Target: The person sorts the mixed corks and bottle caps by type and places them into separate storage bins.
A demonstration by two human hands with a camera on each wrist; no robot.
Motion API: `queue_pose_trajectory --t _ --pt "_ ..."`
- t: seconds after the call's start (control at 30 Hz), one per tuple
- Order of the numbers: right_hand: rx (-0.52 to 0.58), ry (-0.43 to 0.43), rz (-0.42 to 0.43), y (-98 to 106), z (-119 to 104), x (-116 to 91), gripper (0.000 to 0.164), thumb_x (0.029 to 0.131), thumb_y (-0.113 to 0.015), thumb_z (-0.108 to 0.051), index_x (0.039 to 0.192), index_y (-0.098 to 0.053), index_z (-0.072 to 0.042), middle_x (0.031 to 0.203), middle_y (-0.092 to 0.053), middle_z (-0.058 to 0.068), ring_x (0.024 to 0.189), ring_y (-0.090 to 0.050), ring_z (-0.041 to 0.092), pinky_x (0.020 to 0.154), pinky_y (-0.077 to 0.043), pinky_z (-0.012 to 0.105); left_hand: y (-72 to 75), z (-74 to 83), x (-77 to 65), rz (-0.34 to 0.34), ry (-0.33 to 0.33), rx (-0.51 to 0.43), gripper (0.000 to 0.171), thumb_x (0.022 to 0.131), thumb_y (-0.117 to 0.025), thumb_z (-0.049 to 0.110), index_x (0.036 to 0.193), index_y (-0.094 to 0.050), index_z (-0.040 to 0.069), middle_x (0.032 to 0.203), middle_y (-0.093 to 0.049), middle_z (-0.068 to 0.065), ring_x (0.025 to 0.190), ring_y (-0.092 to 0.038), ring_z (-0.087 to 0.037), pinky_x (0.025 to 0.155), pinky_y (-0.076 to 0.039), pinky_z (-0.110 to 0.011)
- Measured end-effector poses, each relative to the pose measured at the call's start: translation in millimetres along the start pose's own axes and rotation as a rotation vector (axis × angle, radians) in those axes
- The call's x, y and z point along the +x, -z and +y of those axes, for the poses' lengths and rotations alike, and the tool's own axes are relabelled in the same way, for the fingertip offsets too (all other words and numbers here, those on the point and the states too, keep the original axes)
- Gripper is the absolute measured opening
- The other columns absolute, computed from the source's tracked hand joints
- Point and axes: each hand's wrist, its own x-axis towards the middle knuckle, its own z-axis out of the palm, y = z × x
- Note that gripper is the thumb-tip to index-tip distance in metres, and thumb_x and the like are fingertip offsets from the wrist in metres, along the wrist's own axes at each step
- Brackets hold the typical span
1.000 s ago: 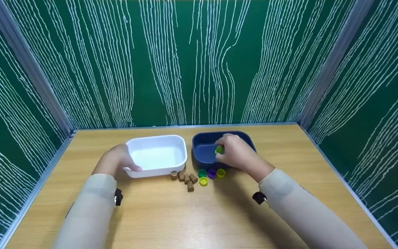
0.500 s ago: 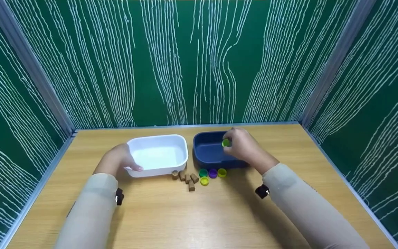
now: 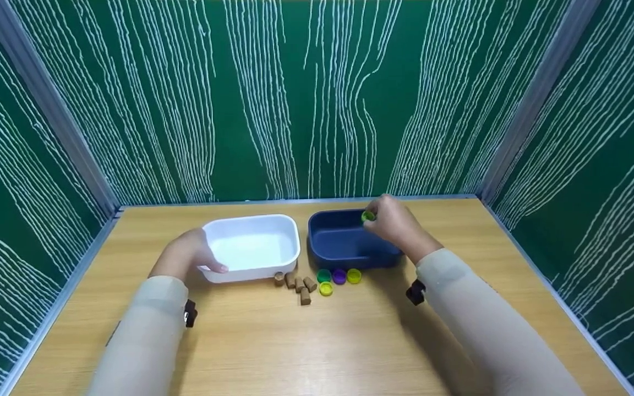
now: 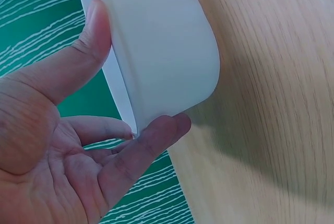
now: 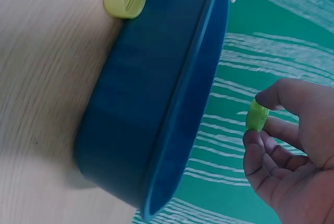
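My left hand (image 3: 187, 254) grips the left end of a white plastic bin (image 3: 251, 272). In the left wrist view the thumb lies along the rim and the fingers (image 4: 141, 151) reach round the bin's corner. My right hand (image 3: 397, 223) is over the back right part of a dark blue bin (image 3: 344, 258). Between its thumb and fingers it pinches a yellow-green bottle cap (image 5: 257, 115), above the bin's rim. In front of the blue bin lie a green cap (image 3: 323, 276), a purple cap (image 3: 339, 276), a yellow cap (image 3: 354, 276) and a second yellow cap (image 3: 326, 289).
Several brown corks (image 3: 305, 297) lie on the wooden table (image 3: 262, 346), near the white bin's front right corner and left of the caps. Green walls (image 3: 339, 110) with white wavy lines enclose the table at the back and sides.
My right hand has moved back and to the right over the blue bin, with the yellow-green cap still pinched. The left hand and the white bin have stayed in place.
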Motion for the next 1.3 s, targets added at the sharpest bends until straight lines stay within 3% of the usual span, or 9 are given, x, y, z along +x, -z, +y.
queue_pose_trajectory --t 0.13,0.43,0.57,0.73,0.87,1.03,1.2,1.3 --pt "-0.002 -0.023 0.005 -1.5 9.9 11.4 0.034 0.104 -0.076 -0.012 0.133 -0.079 0.006 0.131 -0.080 0.023 0.111 -0.074 0.034 0.103 -0.068 0.055 -0.3 0.5 0.4 0.007 -0.002 -0.004 0.113 0.082 -0.104 0.034 0.166 -0.040 -0.009 0.167 -0.050 -0.031 0.146 -0.050 -0.047 0.138 -0.035 -0.067" --pt "-0.050 -0.062 0.013 -16.8 27.9 23.6 0.030 0.107 -0.076 -0.014 0.128 -0.078 0.007 0.127 -0.079 0.023 0.111 -0.074 0.034 0.102 -0.067 0.054 -0.8 1.3 3.8 0.019 -0.017 0.013 0.107 0.082 -0.105 0.030 0.161 -0.045 -0.012 0.160 -0.056 -0.032 0.140 -0.054 -0.045 0.137 -0.038 -0.065" --pt "-0.091 -0.055 0.007 -25.9 34.0 28.6 0.023 0.107 -0.075 -0.014 0.118 -0.079 0.006 0.113 -0.078 0.018 0.095 -0.068 0.028 0.090 -0.065 0.048 0.5 1.0 4.1 0.010 -0.003 0.019 0.107 0.083 -0.104 0.031 0.162 -0.045 -0.011 0.160 -0.056 -0.031 0.140 -0.053 -0.045 0.136 -0.038 -0.066" --pt "-0.107 -0.083 -0.010 -35.4 39.3 33.8 0.014 0.107 -0.074 -0.011 0.097 -0.074 -0.001 0.091 -0.065 0.009 0.082 -0.062 0.026 0.075 -0.054 0.040 0.9 3.1 2.5 0.004 0.010 0.025 0.106 0.083 -0.104 0.033 0.162 -0.046 -0.009 0.160 -0.057 -0.030 0.140 -0.054 -0.045 0.136 -0.038 -0.066" --pt "-0.145 -0.087 -0.039 -39.8 41.6 34.6 0.021 0.107 -0.071 -0.010 0.087 -0.067 -0.006 0.084 -0.057 0.006 0.076 -0.061 0.026 0.072 -0.052 0.038 -0.1 6.0 0.8 0.005 0.012 0.028 0.104 0.083 -0.104 0.033 0.161 -0.048 -0.008 0.159 -0.058 -0.029 0.140 -0.054 -0.045 0.136 -0.039 -0.067" --pt "-0.237 -0.028 -0.016 -41.3 44.2 32.4 0.034 0.105 -0.069 -0.007 0.074 -0.055 -0.010 0.079 -0.051 0.005 0.072 -0.054 0.025 0.073 -0.049 0.041 -1.4 9.7 0.5 -0.003 0.011 0.025 0.104 0.083 -0.104 0.032 0.161 -0.049 -0.008 0.158 -0.059 -0.028 0.140 -0.055 -0.046 0.135 -0.040 -0.067" --pt "-0.270 0.023 0.010 -45.0 46.4 32.9 0.032 0.104 -0.062 -0.004 0.074 -0.054 -0.010 0.081 -0.059 0.008 0.075 -0.053 0.026 0.074 -0.052 0.045 -0.1 8.3 1.9 0.000 0.009 0.056 0.103 0.083 -0.104 0.033 0.159 -0.051 -0.009 0.155 -0.061 -0.029 0.137 -0.056 -0.045 0.133 -0.042 -0.066" --pt "-0.260 0.003 -0.017 -49.3 48.1 34.6 0.025 0.106 -0.057 -0.004 0.081 -0.059 -0.008 0.086 -0.063 0.010 0.078 -0.055 0.027 0.076 -0.053 0.045 -0.1 4.9 2.5 0.000 0.010 0.066 0.103 0.082 -0.105 0.033 0.158 -0.051 -0.010 0.155 -0.061 -0.030 0.136 -0.056 -0.045 0.133 -0.043 -0.066"
